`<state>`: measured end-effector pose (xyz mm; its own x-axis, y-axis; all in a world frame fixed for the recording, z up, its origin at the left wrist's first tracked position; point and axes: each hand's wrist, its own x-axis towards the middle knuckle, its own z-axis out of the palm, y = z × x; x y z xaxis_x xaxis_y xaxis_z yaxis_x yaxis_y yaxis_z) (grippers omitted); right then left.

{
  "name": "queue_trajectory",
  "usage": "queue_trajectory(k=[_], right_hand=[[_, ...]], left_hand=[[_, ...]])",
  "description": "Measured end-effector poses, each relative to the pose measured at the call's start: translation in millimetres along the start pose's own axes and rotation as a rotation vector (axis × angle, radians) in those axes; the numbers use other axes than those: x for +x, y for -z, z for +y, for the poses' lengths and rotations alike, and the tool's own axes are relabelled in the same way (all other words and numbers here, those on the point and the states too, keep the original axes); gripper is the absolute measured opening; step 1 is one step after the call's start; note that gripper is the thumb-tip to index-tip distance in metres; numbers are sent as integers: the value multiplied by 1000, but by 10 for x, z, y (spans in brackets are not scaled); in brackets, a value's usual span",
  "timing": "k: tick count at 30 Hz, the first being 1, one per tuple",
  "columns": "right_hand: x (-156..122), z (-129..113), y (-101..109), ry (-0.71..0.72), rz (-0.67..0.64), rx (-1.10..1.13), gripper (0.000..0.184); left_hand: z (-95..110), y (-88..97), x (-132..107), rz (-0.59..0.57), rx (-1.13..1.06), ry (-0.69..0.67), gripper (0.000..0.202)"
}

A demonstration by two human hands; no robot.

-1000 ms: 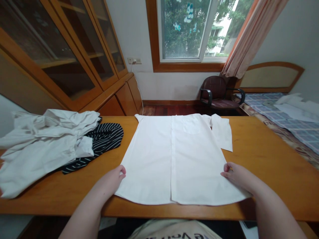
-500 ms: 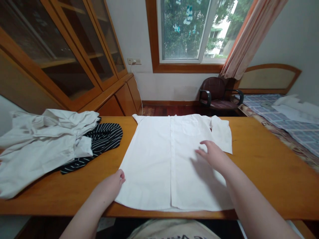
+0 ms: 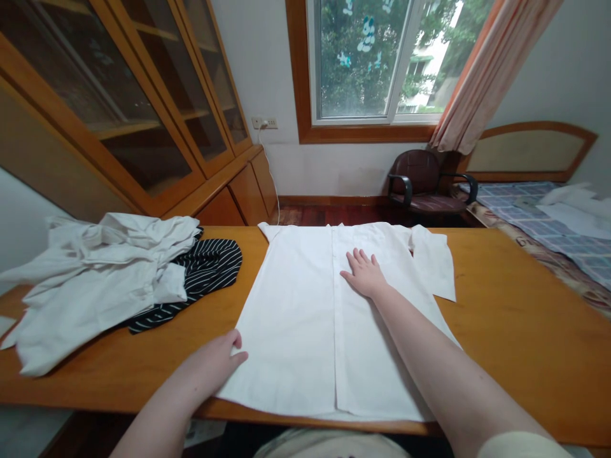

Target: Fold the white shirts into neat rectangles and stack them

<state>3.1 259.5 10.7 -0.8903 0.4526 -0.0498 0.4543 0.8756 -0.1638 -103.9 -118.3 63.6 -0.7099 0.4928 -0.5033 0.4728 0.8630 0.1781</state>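
A white short-sleeved shirt (image 3: 296,318) lies flat and buttoned on the wooden table (image 3: 515,318), collar end away from me. My right hand (image 3: 363,273) rests flat on the upper middle of the shirt, fingers spread, palm down. My left hand (image 3: 217,362) lies at the shirt's lower left hem; its fingers rest flat on the edge of the cloth and grip nothing. One short sleeve (image 3: 434,264) sticks out to the right.
A heap of white garments (image 3: 90,286) sits on the table's left end, over a black striped garment (image 3: 205,270). Behind the table are a glass-fronted wooden cabinet (image 3: 143,108), a dark armchair (image 3: 424,181), a window and a bed (image 3: 548,222) at right.
My right hand has left the shirt's lower right hem and slid up and leftwards to the shirt's upper middle. My left hand has stayed at the lower left hem.
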Motion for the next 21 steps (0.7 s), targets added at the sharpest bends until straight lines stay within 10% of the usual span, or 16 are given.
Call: queue_trajectory(k=[8, 14, 21], right_hand=[[-38, -17, -10, 0, -4, -29, 73], [-68, -35, 11, -2, -20, -36, 73], [-72, -27, 11, -8, -24, -27, 73]], left_hand=[[717, 553, 489, 293, 113, -231, 56], [1380, 466, 1236, 278, 73, -413, 61], [1379, 260, 1861, 468, 164, -367, 62]])
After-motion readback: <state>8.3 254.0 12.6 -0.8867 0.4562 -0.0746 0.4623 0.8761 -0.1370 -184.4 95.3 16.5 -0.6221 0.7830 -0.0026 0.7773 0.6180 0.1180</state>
